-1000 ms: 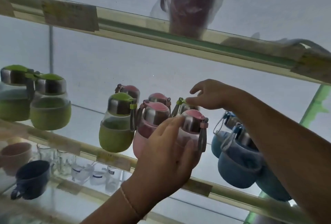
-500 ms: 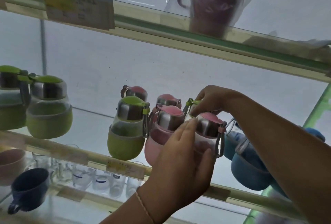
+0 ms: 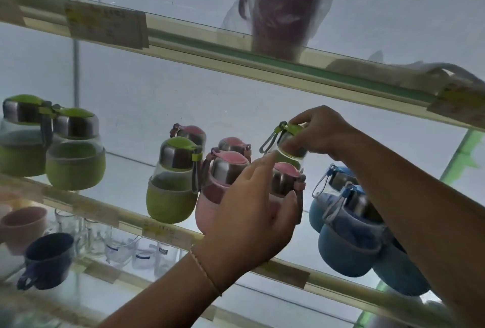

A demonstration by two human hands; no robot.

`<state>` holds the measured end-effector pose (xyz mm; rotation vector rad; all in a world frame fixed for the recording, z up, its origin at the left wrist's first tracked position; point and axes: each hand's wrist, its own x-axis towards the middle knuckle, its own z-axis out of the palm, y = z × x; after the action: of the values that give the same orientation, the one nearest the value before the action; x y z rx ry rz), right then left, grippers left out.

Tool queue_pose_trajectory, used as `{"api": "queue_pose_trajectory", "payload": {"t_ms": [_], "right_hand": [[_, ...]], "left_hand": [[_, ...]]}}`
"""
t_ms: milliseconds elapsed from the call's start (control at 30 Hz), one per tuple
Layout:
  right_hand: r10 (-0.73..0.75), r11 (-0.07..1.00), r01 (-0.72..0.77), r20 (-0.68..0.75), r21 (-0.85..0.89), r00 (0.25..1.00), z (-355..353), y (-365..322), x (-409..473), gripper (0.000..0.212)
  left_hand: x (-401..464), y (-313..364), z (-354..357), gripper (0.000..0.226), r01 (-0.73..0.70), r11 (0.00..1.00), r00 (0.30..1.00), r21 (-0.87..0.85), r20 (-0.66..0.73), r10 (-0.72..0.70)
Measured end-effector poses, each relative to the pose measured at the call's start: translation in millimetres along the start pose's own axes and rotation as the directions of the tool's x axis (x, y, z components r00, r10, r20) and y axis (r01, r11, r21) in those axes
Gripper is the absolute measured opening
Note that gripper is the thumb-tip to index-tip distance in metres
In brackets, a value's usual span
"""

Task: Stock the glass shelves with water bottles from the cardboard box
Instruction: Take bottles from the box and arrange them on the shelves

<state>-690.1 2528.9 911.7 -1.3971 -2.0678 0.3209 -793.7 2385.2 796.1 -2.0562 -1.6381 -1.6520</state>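
Observation:
My left hand (image 3: pixel 249 212) wraps around a pink water bottle (image 3: pixel 284 183) standing near the front edge of the middle glass shelf (image 3: pixel 162 228). Just behind it, my right hand (image 3: pixel 319 131) pinches the cap of a green-lidded bottle (image 3: pixel 290 144) and holds it raised and tilted above the pink one. On the same shelf stand another pink bottle (image 3: pixel 225 170), a green bottle (image 3: pixel 173 180) and more pink ones behind. The cardboard box is out of view.
Two green bottles (image 3: pixel 74 152) stand at the shelf's left, blue bottles (image 3: pixel 349 236) at its right under my right forearm. A wrapped dark red cup (image 3: pixel 286 7) sits on the upper shelf. Mugs (image 3: pixel 44 259) and glasses (image 3: pixel 89 230) fill the lower shelf.
My right hand has lifted the green-lidded bottle up from behind the pink bottles. My left hand stays on the front pink bottle.

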Motion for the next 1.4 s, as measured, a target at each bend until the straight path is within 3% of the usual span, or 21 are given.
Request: {"api": "queue_pose_trajectory", "payload": {"t_ms": [100,300,433,567,867,1400], "right_hand": [[-0.102,0.995,0.101,-0.079,-0.012,0.992,-8,1,-11,0.054],[-0.316,0.948,0.313,-0.214,-0.048,0.924,-14,-1,-27,0.051],[-0.476,0.866,0.501,-0.285,0.015,0.832,-7,-4,-36,0.041],[-0.584,0.802,0.595,-0.278,-0.051,0.763,5,-7,-36,0.056],[-0.706,0.703,0.693,-0.275,-0.157,0.653,39,-34,-34,0.062],[-0.739,0.669,0.725,-0.246,-0.163,0.627,98,-114,-6,0.059]], "left_hand": [[3,9,2,0.062,0.008,1.000,1.000,0.019,-0.019,-0.008],[5,20,6,0.064,0.074,0.996,0.995,0.046,-0.075,-0.071],[4,24,-2,0.063,0.108,0.991,0.982,0.076,-0.165,-0.094],[1,22,-16,0.062,0.144,0.984,0.969,0.102,-0.216,-0.120],[9,-4,-54,0.060,0.196,0.971,0.944,0.139,-0.294,-0.149],[24,-95,-129,0.068,0.318,0.947,0.923,0.057,-0.248,-0.295]]}}
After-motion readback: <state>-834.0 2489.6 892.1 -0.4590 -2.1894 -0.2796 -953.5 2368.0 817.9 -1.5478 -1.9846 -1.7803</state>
